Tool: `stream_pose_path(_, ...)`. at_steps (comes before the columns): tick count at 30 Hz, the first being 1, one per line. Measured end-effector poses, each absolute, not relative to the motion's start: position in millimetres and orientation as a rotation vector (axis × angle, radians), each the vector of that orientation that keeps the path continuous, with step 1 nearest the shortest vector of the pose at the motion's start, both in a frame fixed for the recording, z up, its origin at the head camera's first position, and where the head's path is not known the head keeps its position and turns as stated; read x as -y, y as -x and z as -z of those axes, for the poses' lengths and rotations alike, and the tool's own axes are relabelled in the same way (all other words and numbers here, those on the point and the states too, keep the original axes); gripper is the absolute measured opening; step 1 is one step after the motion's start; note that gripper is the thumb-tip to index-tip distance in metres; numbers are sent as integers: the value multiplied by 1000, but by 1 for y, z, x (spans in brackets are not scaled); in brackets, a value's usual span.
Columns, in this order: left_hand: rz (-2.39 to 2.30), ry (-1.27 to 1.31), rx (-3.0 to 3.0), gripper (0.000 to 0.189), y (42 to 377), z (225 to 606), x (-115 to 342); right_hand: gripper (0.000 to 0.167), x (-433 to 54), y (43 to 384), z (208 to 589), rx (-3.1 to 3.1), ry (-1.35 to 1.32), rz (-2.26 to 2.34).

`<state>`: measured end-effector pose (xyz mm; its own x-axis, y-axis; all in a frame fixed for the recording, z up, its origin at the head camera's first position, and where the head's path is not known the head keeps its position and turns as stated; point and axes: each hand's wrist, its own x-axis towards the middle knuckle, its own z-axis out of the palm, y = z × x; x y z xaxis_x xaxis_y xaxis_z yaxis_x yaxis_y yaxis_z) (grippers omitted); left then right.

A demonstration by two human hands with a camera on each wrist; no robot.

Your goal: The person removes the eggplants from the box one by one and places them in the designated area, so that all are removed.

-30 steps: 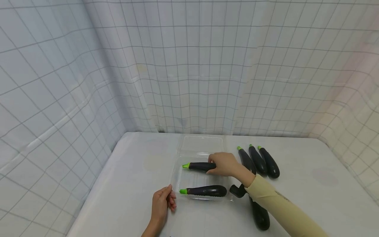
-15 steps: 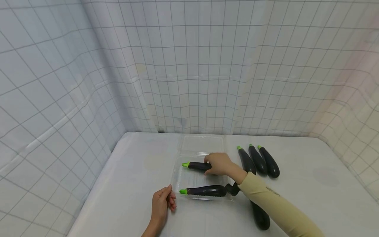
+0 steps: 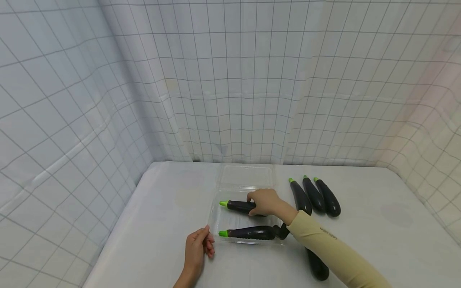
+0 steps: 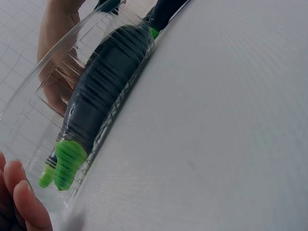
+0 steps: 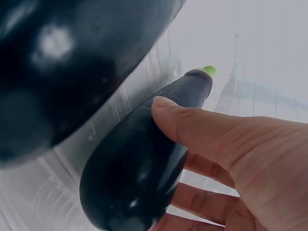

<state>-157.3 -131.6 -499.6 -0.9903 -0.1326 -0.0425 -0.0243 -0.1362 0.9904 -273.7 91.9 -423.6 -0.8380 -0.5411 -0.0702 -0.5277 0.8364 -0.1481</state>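
Note:
My right hand (image 3: pixel 267 202) grips a dark eggplant (image 3: pixel 240 206) with a green stem, over the back part of a clear plastic container (image 3: pixel 230 220). In the right wrist view, the thumb lies along the top of this eggplant (image 5: pixel 139 159) and the fingers curl underneath. A second eggplant (image 3: pixel 251 233) lies along the container's front side, stem to the left; the left wrist view shows this eggplant (image 4: pixel 108 72) through the ribbed wall. My left hand (image 3: pixel 195 249) pinches the container's front left edge between thumb and finger, other fingers curled below.
The container's clear lid (image 3: pixel 246 176) lies folded back behind it. Right of it lie more eggplants: one (image 3: pixel 300 196) beside two others, (image 3: pixel 313 195) and another eggplant (image 3: pixel 328 198) farther right. One more eggplant (image 3: pixel 317 266) lies near the front, partly under the sleeve (image 3: pixel 335 248).
My right hand has moved left and then slightly toward the front, its eggplant now a little nearer the front eggplant. The left hand stays at the container's edge.

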Motion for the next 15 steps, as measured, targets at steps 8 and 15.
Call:
stream_pose_path(8,2321,-194,2023,47,158,499,132,38,-92,274,426,-2883,795,174)
stream_pose_path(15,2325,-219,2032,49,158,501,132,37,-90,275,427,-2892,813,155)
